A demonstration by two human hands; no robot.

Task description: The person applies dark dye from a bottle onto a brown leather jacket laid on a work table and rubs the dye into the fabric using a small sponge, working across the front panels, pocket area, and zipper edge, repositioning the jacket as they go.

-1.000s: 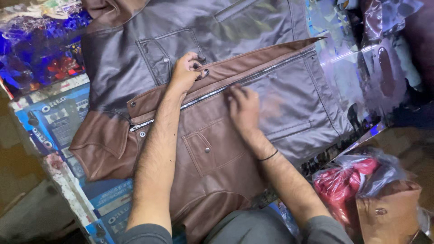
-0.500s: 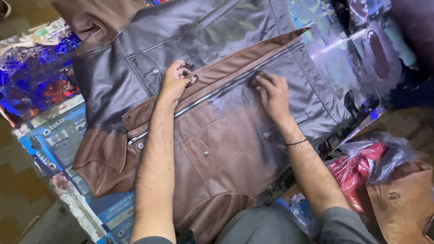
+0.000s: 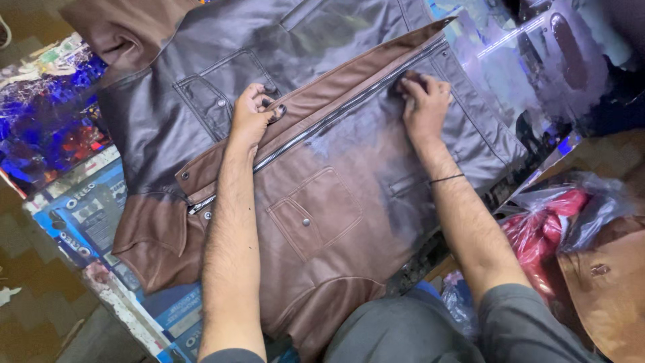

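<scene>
A brown and dark grey leather jacket [image 3: 316, 202] lies spread flat, front up, with its metal zipper [image 3: 302, 138] running diagonally across the chest. My left hand [image 3: 254, 113] is closed on the brown front flap beside the zipper, near the chest pocket. Further up the same flap, toward the hem end, my right hand [image 3: 423, 101] presses down with fingers curled on the leather next to the zipper. A thin black band circles my right wrist.
The jacket rests on a surface covered with blue printed packaging sheets [image 3: 87, 222]. A clear plastic bag with red cloth [image 3: 551, 222] sits at the right, beside a tan leather piece [image 3: 605, 289]. Shiny plastic wrap [image 3: 531, 60] lies at the top right.
My right hand has slid along the zipper flap toward the upper right. My left hand keeps its hold on the flap. The view has shifted slightly.
</scene>
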